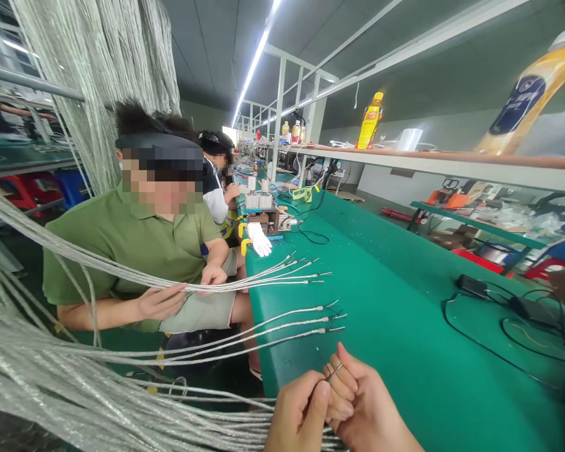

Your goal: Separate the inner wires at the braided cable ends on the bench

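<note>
Right, we're low over the smooth green desk (405,301), our left hand (297,405) with thumb and finger pinched nearly together on a thin dark wire (334,371). Our right hand (360,395) meets it, fingers curled in and thumb raised, the wire's tip lying against them; whether those fingers grip it too, we cannot tell. That wire sits between our two hands, with a thick bundle of silver braided cables (235,425) running in beside them. Beyond, three silver cables with dark wire ends (306,321) reach over the desk, and a seated co-worker in an olive-green shirt (162,251) holds another cluster (258,280).
</note>
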The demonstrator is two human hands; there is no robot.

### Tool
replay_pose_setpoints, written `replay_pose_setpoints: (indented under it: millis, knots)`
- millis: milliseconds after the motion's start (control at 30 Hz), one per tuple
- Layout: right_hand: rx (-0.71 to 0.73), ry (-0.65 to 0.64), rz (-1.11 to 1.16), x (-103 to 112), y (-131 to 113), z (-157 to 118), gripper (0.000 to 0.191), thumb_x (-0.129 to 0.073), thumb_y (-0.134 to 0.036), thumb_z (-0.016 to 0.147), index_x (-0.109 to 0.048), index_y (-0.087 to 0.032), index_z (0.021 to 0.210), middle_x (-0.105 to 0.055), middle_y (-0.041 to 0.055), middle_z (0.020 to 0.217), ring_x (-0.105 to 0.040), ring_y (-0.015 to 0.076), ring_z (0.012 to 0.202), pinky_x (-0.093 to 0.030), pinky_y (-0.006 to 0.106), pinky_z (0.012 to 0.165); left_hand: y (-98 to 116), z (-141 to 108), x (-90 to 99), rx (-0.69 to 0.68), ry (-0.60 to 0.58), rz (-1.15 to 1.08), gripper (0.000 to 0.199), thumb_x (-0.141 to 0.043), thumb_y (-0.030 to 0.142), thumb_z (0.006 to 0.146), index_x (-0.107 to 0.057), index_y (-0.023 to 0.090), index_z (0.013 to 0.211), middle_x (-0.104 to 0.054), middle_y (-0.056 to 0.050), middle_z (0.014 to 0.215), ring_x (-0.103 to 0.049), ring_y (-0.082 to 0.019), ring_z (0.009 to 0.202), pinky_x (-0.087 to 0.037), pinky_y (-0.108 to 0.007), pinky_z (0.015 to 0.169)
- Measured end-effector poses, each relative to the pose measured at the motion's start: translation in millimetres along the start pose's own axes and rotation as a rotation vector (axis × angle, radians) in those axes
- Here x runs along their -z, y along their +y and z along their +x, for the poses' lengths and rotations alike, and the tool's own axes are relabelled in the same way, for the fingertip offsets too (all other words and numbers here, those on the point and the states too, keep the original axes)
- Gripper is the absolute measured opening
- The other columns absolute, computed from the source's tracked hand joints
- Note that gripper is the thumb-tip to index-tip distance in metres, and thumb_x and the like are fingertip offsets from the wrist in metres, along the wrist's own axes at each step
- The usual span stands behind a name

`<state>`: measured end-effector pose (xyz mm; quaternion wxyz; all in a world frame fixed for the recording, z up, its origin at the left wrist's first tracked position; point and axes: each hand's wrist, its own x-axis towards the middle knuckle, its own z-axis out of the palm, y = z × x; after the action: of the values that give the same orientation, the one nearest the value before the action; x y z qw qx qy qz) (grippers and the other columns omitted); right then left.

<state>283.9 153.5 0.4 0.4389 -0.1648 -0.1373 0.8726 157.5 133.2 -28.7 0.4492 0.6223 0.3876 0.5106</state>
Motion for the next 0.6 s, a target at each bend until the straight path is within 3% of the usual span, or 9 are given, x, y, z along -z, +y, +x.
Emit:
replay_pose_setpoints:
  millis: [167, 333, 433, 600]
  knots:
    - [0.189, 0.085, 0.061, -8, -19, -3, 0.055, -0.054, -0.041, 0.098, -0.026, -0.020, 0.056, -0.023, -0.0067, 0.053, -0.019, 0.0095, 0.046, -0.021, 0.026, 0.047, -17, -8, -4.6, 0.006, 0.094, 0.126, 0.046, -0.039, 0.049, 0.100, -0.054, 0.018, 0.070, -0.050, 0.000, 0.062, -0.047, -0.013, 0.062, -0.030, -0.023, 0.060]
    - [0.378, 0.178, -0.051, -13, -39, -5, 0.053, -0.055, -0.044, 0.099, -0.031, -0.019, 0.058, -0.020, -0.0075, 0.056, -0.014, 0.0096, 0.046, -0.016, 0.028, 0.045, -19, -11, -6.8, 0.038, 0.155, 0.197, 0.051, -0.036, 0.053, 0.100, -0.058, 0.018, 0.071, -0.053, 0.000, 0.063, -0.049, -0.014, 0.063, -0.031, -0.024, 0.061]
    - [0.374, 0.212, -0.279, -10, -31, -4, 0.053, -0.051, -0.057, 0.097, -0.037, -0.019, 0.062, -0.025, -0.0071, 0.058, -0.012, 0.0090, 0.047, -0.012, 0.027, 0.046, -14, -9, -5.3, 0.046, 0.158, 0.173, 0.050, -0.037, 0.053, 0.100, -0.058, 0.018, 0.073, -0.057, -0.001, 0.065, -0.052, -0.014, 0.064, -0.033, -0.023, 0.063]
    - [0.343, 0.333, -0.930, -1, 0, 0, 0.064, -0.059, -0.066, 0.089, -0.031, -0.020, 0.054, -0.023, -0.0070, 0.053, -0.015, 0.0091, 0.051, -0.010, 0.028, 0.049, -15, -9, -6.0, 0.060, 0.166, 0.201, 0.045, -0.039, 0.049, 0.100, -0.059, 0.018, 0.075, -0.061, -0.001, 0.071, -0.056, -0.015, 0.070, -0.036, -0.023, 0.067]
